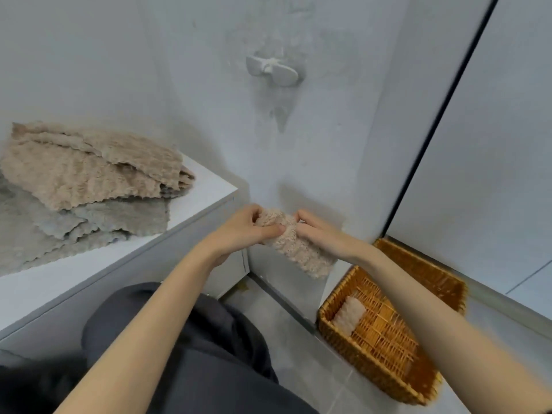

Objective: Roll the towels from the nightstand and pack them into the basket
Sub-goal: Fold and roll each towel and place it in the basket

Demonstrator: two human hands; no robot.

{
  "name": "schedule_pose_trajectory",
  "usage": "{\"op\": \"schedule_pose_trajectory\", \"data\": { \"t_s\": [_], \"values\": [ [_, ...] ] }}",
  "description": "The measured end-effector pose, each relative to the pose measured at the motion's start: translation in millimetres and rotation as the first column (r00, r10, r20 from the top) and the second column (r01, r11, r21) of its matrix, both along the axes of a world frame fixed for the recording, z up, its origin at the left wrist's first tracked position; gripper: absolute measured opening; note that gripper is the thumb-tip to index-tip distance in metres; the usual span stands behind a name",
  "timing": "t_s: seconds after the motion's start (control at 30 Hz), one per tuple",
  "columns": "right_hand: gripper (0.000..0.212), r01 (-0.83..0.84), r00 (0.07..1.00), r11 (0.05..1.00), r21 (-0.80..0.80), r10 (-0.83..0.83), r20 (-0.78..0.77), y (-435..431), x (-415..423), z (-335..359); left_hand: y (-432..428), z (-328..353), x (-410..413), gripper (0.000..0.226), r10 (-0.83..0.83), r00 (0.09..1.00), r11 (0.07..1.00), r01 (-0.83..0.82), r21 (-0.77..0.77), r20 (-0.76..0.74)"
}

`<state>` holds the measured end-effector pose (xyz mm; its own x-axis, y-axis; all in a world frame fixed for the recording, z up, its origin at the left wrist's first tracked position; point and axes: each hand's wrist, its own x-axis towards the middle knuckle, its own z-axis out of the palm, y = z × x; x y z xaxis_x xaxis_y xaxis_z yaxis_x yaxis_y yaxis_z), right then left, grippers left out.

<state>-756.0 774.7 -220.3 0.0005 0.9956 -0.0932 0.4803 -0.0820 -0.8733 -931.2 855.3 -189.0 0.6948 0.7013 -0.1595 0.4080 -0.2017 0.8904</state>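
The beige towel [295, 249] is held in the air between both hands, beyond the corner of the nightstand [203, 189] and above the floor. Its upper end is bunched between the hands; the lower end hangs down to the right, towards the basket [373, 369].

The left hand [248, 231] grips the bunched end, thumb laid across the front and fingers curled behind. The right hand [319, 234] pinches the same end from the other side, so the two hands sit close together. Both forearms reach forward, bare.

A rolled towel [348, 315] lies in the basket against its left wall. A stack of towels [89, 168], beige over grey, lies on the nightstand, well apart from the hands.
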Motion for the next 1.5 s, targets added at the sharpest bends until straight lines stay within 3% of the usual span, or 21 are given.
{"op": "schedule_pose_trajectory", "data": {
  "t_s": [0.13, 0.27, 0.3, 0.4, 0.57, 0.7, 0.83, 0.9, 1.07, 1.3, 1.5],
  "values": [
    [0.026, 0.021, 0.989, 0.991, -0.132, -0.040, -0.140, -33, 22, -42, -19, -25, 23, 0.021, -0.070, 0.994, 0.996, 0.064, -0.067, -0.087],
    [0.067, 0.070, 0.943, 0.954, -0.293, -0.160, -0.293, -65, 43, -86, -40, -52, 53, 0.027, -0.103, 0.980, 0.989, 0.082, -0.125, -0.172],
    [0.068, 0.074, 0.925, 0.946, -0.314, -0.182, -0.333, -72, 47, -95, -45, -58, 60, 0.033, -0.125, 0.974, 0.986, 0.100, -0.136, -0.189],
    [0.059, 0.076, 0.853, 0.933, -0.351, -0.243, -0.461, -92, 64, -125, -60, -78, 83, 0.048, -0.191, 0.960, 0.968, 0.149, -0.203, -0.203],
    [0.044, 0.272, 0.783, 0.842, -0.466, -0.475, -0.401, -126, 92, -178, -71, -115, 95, 0.052, -0.173, 0.953, 0.964, 0.113, -0.239, -0.249],
    [0.020, 0.508, 0.553, 0.672, -0.538, -0.734, -0.394, -136, 108, -220, -71, -138, 92, 0.042, -0.159, 0.953, 0.972, 0.106, -0.212, -0.256],
    [0.017, 0.715, 0.147, 0.345, -0.608, -0.925, -0.352, -125, 116, -261, -63, -152, 85, 0.035, -0.116, 0.964, 0.976, 0.065, -0.208, -0.241],
    [0.017, 0.739, 0.054, 0.222, -0.636, -0.961, -0.272, -117, 119, -276, -58, -158, 80, 0.031, -0.070, 0.969, 0.974, 0.015, -0.224, -0.238],
    [0.021, 0.701, 0.025, 0.116, -0.704, -0.990, -0.138, -101, 123, -314, -44, -165, 75, 0.028, 0.053, 0.972, 0.953, -0.118, -0.278, -0.230],
    [0.048, 0.670, -0.007, -0.013, -0.742, -1.000, 0.011, -91, 122, -354, -28, -165, 75, 0.028, 0.121, 0.970, 0.916, -0.191, -0.353, -0.210],
    [0.040, 0.605, 0.027, 0.012, -0.796, -1.000, 0.005, -83, 115, -366, -20, -168, 75, 0.031, 0.132, 0.965, 0.901, -0.212, -0.378, -0.226]
  ]
}}
